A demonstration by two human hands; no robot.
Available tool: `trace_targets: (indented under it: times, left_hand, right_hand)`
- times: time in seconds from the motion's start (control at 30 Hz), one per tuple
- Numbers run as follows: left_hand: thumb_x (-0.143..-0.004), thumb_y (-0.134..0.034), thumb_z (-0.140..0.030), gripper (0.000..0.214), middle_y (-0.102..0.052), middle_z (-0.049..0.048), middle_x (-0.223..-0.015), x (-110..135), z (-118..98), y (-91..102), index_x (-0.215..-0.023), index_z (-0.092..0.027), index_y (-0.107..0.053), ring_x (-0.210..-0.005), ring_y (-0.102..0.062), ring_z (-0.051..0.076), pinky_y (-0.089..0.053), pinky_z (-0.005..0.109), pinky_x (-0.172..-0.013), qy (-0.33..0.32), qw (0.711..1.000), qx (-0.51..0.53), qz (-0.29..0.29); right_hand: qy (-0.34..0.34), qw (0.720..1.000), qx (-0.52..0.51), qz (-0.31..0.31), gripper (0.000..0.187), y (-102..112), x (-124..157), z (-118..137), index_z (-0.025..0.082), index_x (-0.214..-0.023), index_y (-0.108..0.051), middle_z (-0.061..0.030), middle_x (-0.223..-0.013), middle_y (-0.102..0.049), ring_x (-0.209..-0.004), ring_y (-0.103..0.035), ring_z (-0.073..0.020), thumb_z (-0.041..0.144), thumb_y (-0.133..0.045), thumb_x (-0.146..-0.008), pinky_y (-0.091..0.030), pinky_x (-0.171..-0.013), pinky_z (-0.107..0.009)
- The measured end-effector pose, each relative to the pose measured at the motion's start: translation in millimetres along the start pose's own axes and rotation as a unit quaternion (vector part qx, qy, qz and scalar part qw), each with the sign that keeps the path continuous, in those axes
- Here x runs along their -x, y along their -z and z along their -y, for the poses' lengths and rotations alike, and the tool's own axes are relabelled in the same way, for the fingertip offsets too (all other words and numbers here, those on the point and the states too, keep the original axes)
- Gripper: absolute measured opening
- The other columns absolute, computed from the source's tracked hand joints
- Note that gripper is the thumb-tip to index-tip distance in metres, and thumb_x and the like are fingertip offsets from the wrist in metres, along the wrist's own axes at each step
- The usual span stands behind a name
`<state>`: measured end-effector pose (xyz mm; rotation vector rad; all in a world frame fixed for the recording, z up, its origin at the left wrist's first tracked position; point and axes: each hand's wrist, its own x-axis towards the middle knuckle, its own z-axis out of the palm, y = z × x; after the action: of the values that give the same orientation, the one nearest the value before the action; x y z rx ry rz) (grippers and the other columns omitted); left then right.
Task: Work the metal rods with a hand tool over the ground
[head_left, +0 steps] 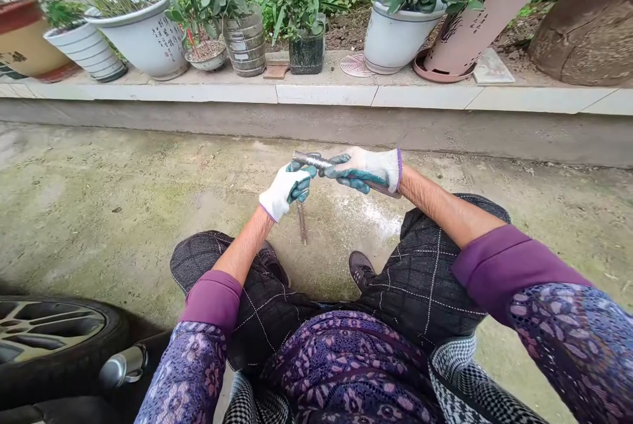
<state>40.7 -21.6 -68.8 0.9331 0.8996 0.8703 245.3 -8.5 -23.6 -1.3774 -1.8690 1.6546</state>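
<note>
Both my hands wear white work gloves with blue-green coated palms and fingers. Between them is a short grey rod wound with silvery wire (pixel 316 161), its bare end pointing left. My right hand (pixel 363 170) is closed over the rod's right part, and a brownish length shows below that palm. My left hand (pixel 289 188) has its fingers curled in at the rod's left end; what lies inside them is mostly hidden. Below the left hand a thin rusty bar (pixel 302 223) with a notched tip points toward me. Whether that hand holds the bar or it lies on the ground, I cannot tell.
A low tiled ledge (pixel 326 95) runs across ahead, carrying several potted plants, among them a white pot (pixel 400 38). White powder (pixel 376 216) marks the concrete near my right knee. At lower left are a vehicle wheel (pixel 54 332) and a metal pipe end (pixel 119 366).
</note>
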Motion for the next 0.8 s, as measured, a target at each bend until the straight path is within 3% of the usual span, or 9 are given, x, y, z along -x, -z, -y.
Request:
trace_targets:
  times: [0.07, 0.13, 0.27, 0.33, 0.4, 0.5, 0.63, 0.8]
  left_hand:
    - [-0.067, -0.073, -0.026, 0.028, -0.034, -0.0126, -0.048, 0, -1, -3.1, -0.077, -0.02, -0.048, -0.035, -0.026, 0.003, -0.026, 0.018, -0.037, -0.01, 1.0, -0.013, -0.02]
    - [-0.069, -0.073, -0.027, 0.027, -0.034, -0.0127, -0.047, -3, 0, -7.9, -0.078, -0.02, -0.048, -0.035, -0.026, 0.003, -0.027, 0.018, -0.037, -0.012, 0.999, -0.027, -0.042]
    - [-0.072, -0.071, -0.031, 0.026, -0.035, -0.012, -0.046, -10, 3, -16.8, -0.076, -0.019, -0.047, -0.035, -0.028, 0.003, -0.029, 0.018, -0.038, -0.011, 0.996, -0.038, -0.077]
    - [-0.073, -0.068, -0.03, 0.023, -0.036, -0.0114, -0.047, -12, 2, -18.1, -0.077, -0.019, -0.048, -0.035, -0.028, 0.003, -0.03, 0.019, -0.038, -0.018, 0.997, -0.035, -0.072]
    - [-0.074, -0.066, -0.029, 0.02, -0.038, -0.0109, -0.049, -13, 0, -17.0, -0.078, -0.019, -0.049, -0.036, -0.028, 0.004, -0.032, 0.019, -0.039, -0.025, 0.998, -0.035, -0.052]
    - [-0.073, -0.065, -0.03, 0.019, -0.041, -0.0098, -0.051, -9, -2, -12.6, -0.084, -0.018, -0.054, -0.038, -0.033, 0.005, -0.035, 0.02, -0.04, -0.022, 0.998, -0.055, -0.032]
    - [-0.076, -0.063, -0.031, 0.024, -0.041, -0.0088, -0.05, 0, -1, -6.7, -0.093, -0.015, -0.064, -0.039, -0.035, 0.006, -0.036, 0.02, -0.04, -0.011, 0.995, -0.103, -0.01]
    - [-0.072, -0.062, -0.025, 0.011, -0.043, -0.0067, -0.048, 4, -6, 0.8, -0.073, -0.014, -0.063, -0.041, -0.037, 0.005, -0.033, 0.018, -0.04, -0.024, 0.974, -0.223, -0.027]
  right_hand:
    - [0.003, 1.0, 0.029, -0.007, 0.034, -1, -2, -2, 0.016, -0.105, -0.065, 0.0014, -0.063, -0.056, -0.042, -0.043, -0.0085, 0.043, -0.062, -0.085, -0.035, -0.037, -0.023]
    - [0.025, 0.991, 0.116, -0.062, 0.035, -3, -8, -4, 0.017, -0.111, -0.064, -0.0015, -0.073, -0.064, -0.05, -0.052, -0.0112, 0.038, -0.064, -0.083, -0.041, -0.044, -0.023]
    - [0.112, 0.924, 0.317, -0.183, 0.037, -6, -18, -8, 0.019, -0.116, -0.063, -0.0082, -0.103, -0.07, -0.083, -0.062, -0.0191, 0.034, -0.064, -0.083, -0.047, -0.069, -0.027]
    - [0.114, 0.897, 0.378, -0.2, 0.031, -6, -19, -9, 0.018, -0.112, -0.064, -0.0106, -0.104, -0.07, -0.088, -0.062, -0.0218, 0.037, -0.056, -0.088, -0.045, -0.073, -0.03]
    - [0.102, 0.89, 0.395, -0.202, 0.03, -5, -17, -7, 0.017, -0.107, -0.064, -0.0106, -0.098, -0.07, -0.083, -0.061, -0.0218, 0.039, -0.051, -0.091, -0.044, -0.071, -0.03]
    - [0.085, 0.914, 0.343, -0.198, 0.025, -1, -13, -2, 0.017, -0.103, -0.064, -0.0079, -0.09, -0.069, -0.073, -0.059, -0.0179, 0.036, -0.053, -0.09, -0.043, -0.064, -0.028]
    - [0.037, 0.972, 0.166, -0.159, 0.023, 3, -5, 4, 0.017, -0.099, -0.062, -0.0039, -0.08, -0.064, -0.051, -0.047, -0.0097, 0.035, -0.056, -0.088, -0.038, -0.044, -0.023]
    - [0.035, 0.999, 0.024, 0.021, 0.028, 7, 4, 1, 0.017, -0.1, -0.064, 0.0025, -0.066, -0.057, -0.04, -0.041, -0.0056, 0.039, -0.064, -0.082, -0.033, -0.032, -0.019]
